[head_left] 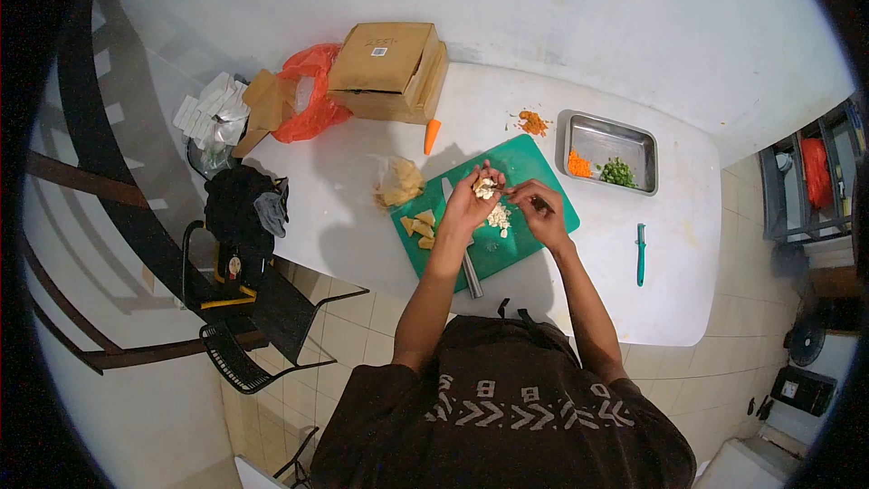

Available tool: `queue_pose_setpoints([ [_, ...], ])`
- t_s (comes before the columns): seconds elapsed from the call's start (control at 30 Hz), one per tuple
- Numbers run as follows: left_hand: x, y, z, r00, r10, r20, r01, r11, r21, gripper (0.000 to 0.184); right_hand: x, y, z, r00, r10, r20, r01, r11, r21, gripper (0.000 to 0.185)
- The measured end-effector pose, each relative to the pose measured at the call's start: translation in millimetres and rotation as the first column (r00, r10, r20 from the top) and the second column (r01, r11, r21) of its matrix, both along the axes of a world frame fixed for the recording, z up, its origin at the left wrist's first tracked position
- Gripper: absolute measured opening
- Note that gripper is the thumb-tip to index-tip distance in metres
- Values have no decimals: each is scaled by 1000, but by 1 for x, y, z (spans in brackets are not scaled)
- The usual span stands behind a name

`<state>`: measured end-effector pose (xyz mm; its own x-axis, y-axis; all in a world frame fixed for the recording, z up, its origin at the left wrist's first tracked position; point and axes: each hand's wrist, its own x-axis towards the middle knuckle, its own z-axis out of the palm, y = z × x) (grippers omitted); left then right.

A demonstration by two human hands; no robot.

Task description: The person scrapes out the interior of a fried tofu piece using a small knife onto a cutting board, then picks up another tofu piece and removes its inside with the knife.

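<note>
The left hand (467, 206) is curled up like a little cup, and it holds a lump of white food (484, 188) over the green board (532, 158). The right hand (541, 217) is closed around a thin tool (503, 188), and the tip of the tool is at the white food, but it is too small to tell just what the tool is. Under the hands, small white bits (499, 217) lie in a pile on the board. A knife (473, 279) lies on the board too, with the left arm across part of it, and its handle points to the person. To the left of the knife, yellow chunks (422, 227) sit on the board. A clear bag (398, 184) with yellow pieces in it is just beside the board, and an orange carrot (432, 137) lies near the big brown box (385, 59). At the back of the white tabletop (593, 285) there is a heap of orange scraps (532, 122). Next to it is a metal tray (612, 127), with orange bits (577, 164) and chopped green bits (618, 173) side by side in it. A green peeler (641, 255) lies on the right, well apart from the hands
</note>
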<state>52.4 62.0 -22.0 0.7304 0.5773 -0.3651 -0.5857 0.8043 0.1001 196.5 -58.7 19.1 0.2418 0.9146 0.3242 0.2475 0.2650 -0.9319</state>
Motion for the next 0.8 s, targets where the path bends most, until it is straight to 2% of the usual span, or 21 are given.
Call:
queue_pose_setpoints([
  [0.07,-1,5,-20,988,16,156,-4,997,-80,18,0,1,-6,996,-15,-87,22,997,75,11],
  [0.2,5,-3,-8,996,50,68,-44,995,-89,19,-11,0,9,994,-103,-20,104,993,60,14],
  [0.27,11,-7,-4,987,156,29,-150,977,-152,21,-20,0,17,970,-180,164,149,971,185,19],
  [0.4,8,-6,-7,992,121,-22,-122,989,-78,23,-25,1,16,967,-170,192,133,972,191,21],
  [0.47,1,-3,-11,990,50,133,-52,999,15,24,-18,2,15,990,-88,106,72,986,150,15],
  [0.57,-3,0,-14,991,111,76,-105,992,-69,26,-11,1,23,991,-62,118,51,994,97,15],
  [0.67,0,-2,-4,995,100,7,-100,995,14,27,-13,3,28,989,-102,112,92,992,91,15],
  [0.8,3,-4,-6,992,75,104,-74,997,-6,29,-17,6,31,973,-87,214,64,992,113,17],
])
